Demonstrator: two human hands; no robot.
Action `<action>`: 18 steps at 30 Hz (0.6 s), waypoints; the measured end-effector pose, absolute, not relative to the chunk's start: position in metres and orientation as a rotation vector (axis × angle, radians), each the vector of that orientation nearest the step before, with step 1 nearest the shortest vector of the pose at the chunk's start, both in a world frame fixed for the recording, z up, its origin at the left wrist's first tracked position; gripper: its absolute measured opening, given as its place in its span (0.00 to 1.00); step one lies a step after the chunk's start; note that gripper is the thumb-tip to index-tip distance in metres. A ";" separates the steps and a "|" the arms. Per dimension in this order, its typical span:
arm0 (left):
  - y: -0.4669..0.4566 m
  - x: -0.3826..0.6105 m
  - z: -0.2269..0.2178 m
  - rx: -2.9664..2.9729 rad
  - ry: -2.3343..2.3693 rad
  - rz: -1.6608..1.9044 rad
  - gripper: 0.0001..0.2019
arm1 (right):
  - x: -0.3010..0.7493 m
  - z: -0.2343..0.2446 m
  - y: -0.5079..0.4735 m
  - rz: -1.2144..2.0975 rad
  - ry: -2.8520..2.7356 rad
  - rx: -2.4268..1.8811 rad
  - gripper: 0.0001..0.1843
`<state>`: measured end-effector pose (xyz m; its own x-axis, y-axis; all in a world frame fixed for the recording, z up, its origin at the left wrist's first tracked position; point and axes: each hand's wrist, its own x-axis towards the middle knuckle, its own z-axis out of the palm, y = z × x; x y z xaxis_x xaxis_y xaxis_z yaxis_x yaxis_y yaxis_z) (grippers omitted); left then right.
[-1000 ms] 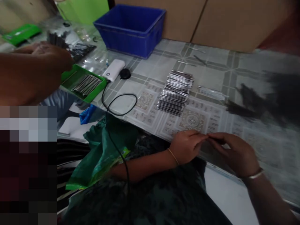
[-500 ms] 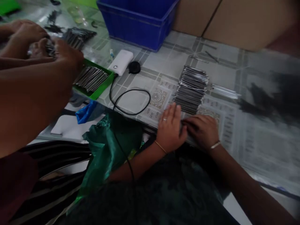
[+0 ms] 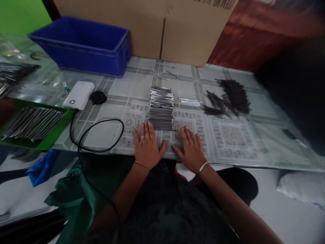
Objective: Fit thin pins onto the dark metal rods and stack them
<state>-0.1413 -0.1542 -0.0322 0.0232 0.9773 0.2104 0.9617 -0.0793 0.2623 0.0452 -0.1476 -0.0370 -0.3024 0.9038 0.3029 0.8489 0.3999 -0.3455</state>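
A long row of thin metal rods (image 3: 161,105), laid side by side, runs away from me over the patterned mat (image 3: 233,135). My left hand (image 3: 147,145) lies flat at the row's near left corner, fingertips at the rod ends. On the other side my right hand (image 3: 191,149) rests palm down with fingers spread, close to the nearest rod, whose tip sticks out to the right. Neither hand holds anything. To the right of the row lies a small bundle of shiny rods (image 3: 189,101), with piles of dark thin rods (image 3: 233,95) beyond it.
At the back left stands a blue bin (image 3: 81,54) before a cardboard box (image 3: 188,34). A green tray (image 3: 50,132) of metal rods sits at left. Near it are a white power bank (image 3: 80,95), a black round object (image 3: 98,97) and a looped cable (image 3: 101,149).
The view has swung to the right, showing the dark piles clearly. My right hand has moved away from my left and its fingers have spread. The co-worker's arms have mostly left the view.
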 end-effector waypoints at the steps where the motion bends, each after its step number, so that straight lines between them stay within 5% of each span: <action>1: -0.153 -0.139 -0.033 2.219 2.111 0.528 0.43 | 0.045 -0.042 -0.152 0.196 -2.232 -1.518 0.36; 9: -0.151 -0.137 -0.030 2.243 2.172 0.469 0.42 | 0.014 -0.037 -0.146 0.354 -2.373 -1.547 0.32; 18: -0.130 -0.177 -0.027 2.214 2.286 0.233 0.52 | 0.154 -0.035 -0.117 0.145 -2.574 -1.355 0.33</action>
<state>-0.1767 -0.1302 -0.0269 -0.0366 0.9900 0.1362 0.9971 0.0271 0.0708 0.1538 -0.1171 -0.0345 -0.5464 0.8230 0.1555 0.8004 0.5678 -0.1925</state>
